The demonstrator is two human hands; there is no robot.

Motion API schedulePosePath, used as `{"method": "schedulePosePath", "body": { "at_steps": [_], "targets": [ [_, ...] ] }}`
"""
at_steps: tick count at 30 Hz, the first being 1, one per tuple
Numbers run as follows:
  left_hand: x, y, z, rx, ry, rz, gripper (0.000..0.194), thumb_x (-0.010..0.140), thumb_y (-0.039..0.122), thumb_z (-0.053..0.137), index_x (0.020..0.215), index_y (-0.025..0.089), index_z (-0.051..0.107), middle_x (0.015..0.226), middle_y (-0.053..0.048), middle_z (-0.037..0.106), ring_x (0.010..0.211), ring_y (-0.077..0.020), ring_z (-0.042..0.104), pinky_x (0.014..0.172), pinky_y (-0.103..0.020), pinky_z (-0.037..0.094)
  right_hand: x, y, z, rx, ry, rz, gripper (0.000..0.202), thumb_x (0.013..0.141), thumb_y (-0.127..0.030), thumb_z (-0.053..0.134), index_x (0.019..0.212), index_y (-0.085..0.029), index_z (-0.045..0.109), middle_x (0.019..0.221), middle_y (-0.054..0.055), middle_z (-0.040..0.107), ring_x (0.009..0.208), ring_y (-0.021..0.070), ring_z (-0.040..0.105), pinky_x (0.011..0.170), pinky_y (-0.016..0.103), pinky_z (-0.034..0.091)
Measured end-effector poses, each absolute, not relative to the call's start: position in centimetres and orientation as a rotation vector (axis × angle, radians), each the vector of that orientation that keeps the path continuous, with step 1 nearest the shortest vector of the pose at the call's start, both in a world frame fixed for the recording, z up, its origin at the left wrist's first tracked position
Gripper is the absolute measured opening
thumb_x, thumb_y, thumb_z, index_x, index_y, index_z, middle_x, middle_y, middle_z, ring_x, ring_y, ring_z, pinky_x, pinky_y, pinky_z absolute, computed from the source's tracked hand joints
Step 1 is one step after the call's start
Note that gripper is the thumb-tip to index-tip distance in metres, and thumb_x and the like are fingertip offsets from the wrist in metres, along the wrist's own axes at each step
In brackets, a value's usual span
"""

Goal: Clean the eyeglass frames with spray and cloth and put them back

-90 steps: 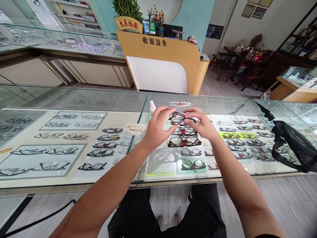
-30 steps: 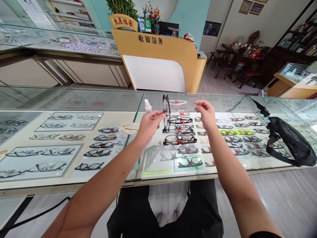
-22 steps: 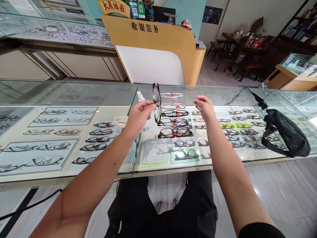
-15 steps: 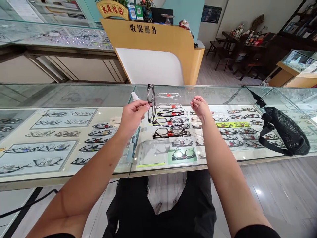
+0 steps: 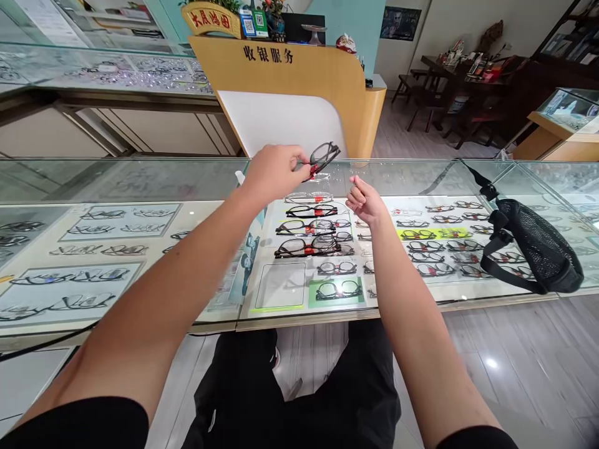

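My left hand (image 5: 277,171) grips a dark-framed pair of eyeglasses (image 5: 324,156) by one side, raised above the far part of the glass counter. A red patch shows on the glasses near my fingertips. My right hand (image 5: 364,198) is closed with its fingers curled, a little to the right and lower; whatever it holds, if anything, is too small to make out. Below and between the hands, a column of dark glasses (image 5: 306,247) with red tags lies one row behind another. Nearer me is a pair on a green card (image 5: 336,290).
The glass counter (image 5: 215,325) spans the view, with many glasses on trays inside. A black mesh bag (image 5: 538,243) with a strap lies on its right part. A small white bottle tip (image 5: 240,177) shows behind my left forearm. A yellow-fronted desk (image 5: 281,68) stands beyond.
My left hand has moved right and away from me, and the glasses in it have turned from upright to slanting. My right hand has shifted slightly left and remains closed.
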State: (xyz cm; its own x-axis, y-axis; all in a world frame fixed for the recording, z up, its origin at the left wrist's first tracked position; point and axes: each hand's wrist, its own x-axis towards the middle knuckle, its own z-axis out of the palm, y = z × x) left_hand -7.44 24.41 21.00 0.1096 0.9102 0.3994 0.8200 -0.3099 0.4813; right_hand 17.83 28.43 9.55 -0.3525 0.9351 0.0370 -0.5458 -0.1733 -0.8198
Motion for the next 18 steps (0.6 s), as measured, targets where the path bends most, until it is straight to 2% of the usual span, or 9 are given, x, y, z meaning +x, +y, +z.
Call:
{"method": "schedulePosePath", "body": {
  "at_steps": [4, 8, 13, 18],
  "targets": [
    [-7.1, 29.7, 20.7, 2.379, 1.884, 0.583, 0.010, 0.079, 0.028, 0.082, 0.088, 0.026, 0.087, 0.068, -0.004, 0.067, 0.077, -0.0254, 0.063, 0.074, -0.035, 0.038, 17.9, 28.7, 9.7, -0.624, -0.843, 1.718, 0.036, 0.102, -0.055, 0.082, 0.089, -0.026, 0.068, 0.043, -0.014, 0.025, 0.045, 0.0112, 0.016, 0.046, 0.024, 0.025],
    [-7.3, 33.1, 19.0, 2.344, 1.940, 0.259, 0.017, 0.073, 0.032, 0.087, 0.090, 0.029, 0.090, 0.071, -0.005, 0.073, 0.083, -0.0274, 0.069, 0.078, -0.034, 0.044, 18.0, 28.9, 10.1, -0.638, -0.758, 1.709, 0.043, 0.107, -0.062, 0.072, 0.084, -0.025, 0.066, 0.041, -0.013, 0.024, 0.044, 0.0111, 0.016, 0.044, 0.023, 0.023],
    [-7.3, 34.1, 17.8, 2.360, 1.959, -0.057, 0.032, 0.080, 0.037, 0.081, 0.109, 0.032, 0.092, 0.105, -0.006, 0.088, 0.099, -0.0284, 0.077, 0.082, -0.031, 0.051, 17.9, 28.6, 10.5, -0.675, -0.683, 1.730, 0.045, 0.102, -0.067, 0.076, 0.091, -0.025, 0.066, 0.048, -0.013, 0.035, 0.041, 0.0078, 0.021, 0.042, 0.022, 0.026],
    [-7.2, 34.5, 17.5, 2.338, 1.989, -0.250, 0.038, 0.087, 0.040, 0.074, 0.121, 0.033, 0.090, 0.127, -0.005, 0.087, 0.115, -0.0315, 0.079, 0.093, -0.034, 0.056, 17.9, 28.6, 10.6, -0.634, -0.567, 1.756, 0.042, 0.097, -0.059, 0.086, 0.092, -0.023, 0.065, 0.056, -0.013, 0.044, 0.040, 0.0041, 0.030, 0.041, 0.020, 0.027]
  ]
}}
